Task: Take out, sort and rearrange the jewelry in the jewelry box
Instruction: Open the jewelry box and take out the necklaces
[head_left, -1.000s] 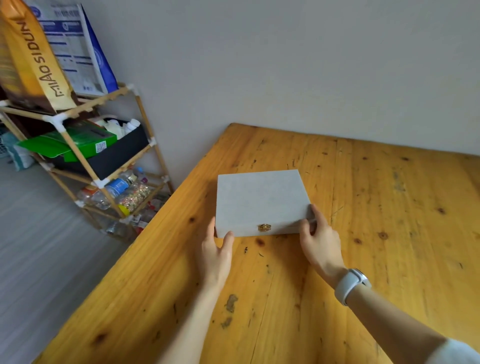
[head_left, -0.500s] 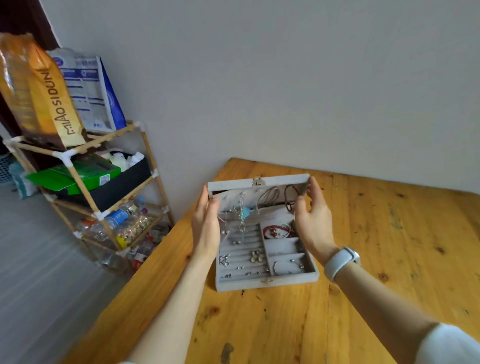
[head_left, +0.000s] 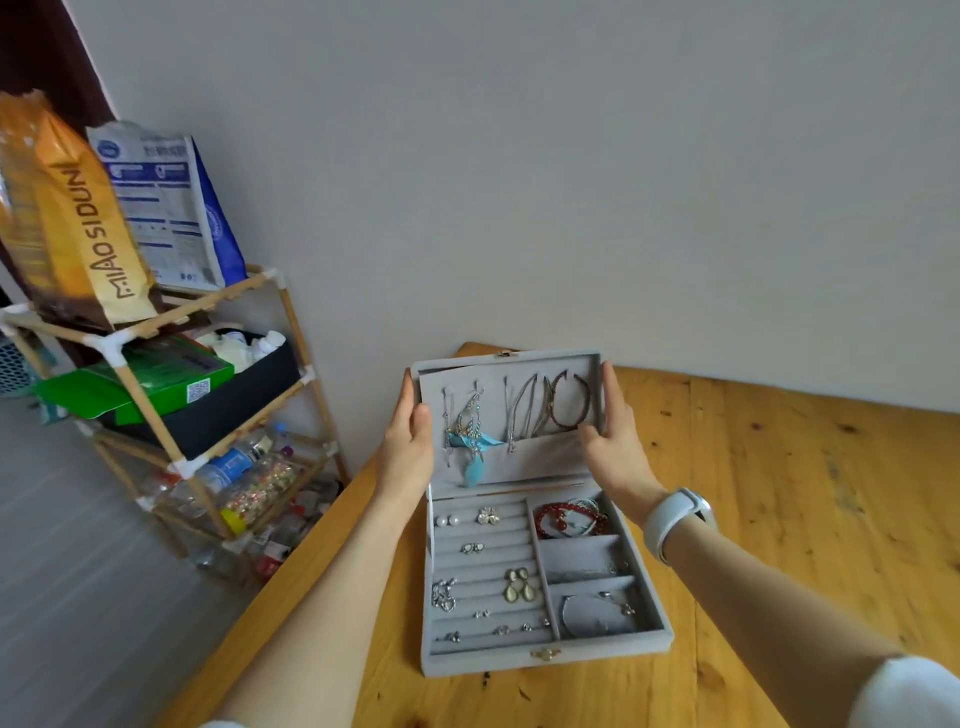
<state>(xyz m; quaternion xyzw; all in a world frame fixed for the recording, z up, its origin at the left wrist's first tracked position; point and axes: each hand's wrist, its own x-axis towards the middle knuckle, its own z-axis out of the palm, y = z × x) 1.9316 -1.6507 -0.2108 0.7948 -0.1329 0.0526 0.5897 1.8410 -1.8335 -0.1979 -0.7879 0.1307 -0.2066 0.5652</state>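
Observation:
A grey velvet jewelry box (head_left: 488, 662) stands open on the wooden table (head_left: 779, 519). Its lid (head_left: 519, 364) is upright, and necklaces (head_left: 540, 410) and a blue feather earring (head_left: 475, 452) hang inside it. My left hand (head_left: 408, 441) grips the lid's left edge, thumb on the inner face. My right hand (head_left: 615, 441) holds the lid's right edge the same way. In the base, several earrings (head_left: 514, 582) sit in the ring rolls at left. Red and white bead bracelets (head_left: 569, 519) fill the top right compartment, and a silver bangle (head_left: 587, 616) lies in the bottom right one.
A wooden rack (head_left: 171, 395) left of the table carries bags, a green box, a black bin and bottles. A grey wall runs behind the table's far edge. The table's left edge lies close to the box. A white watch is on my right wrist.
The box was shut a second ago with my hands at its front corners. Both hands have since lifted the lid to upright, and they hold its sides.

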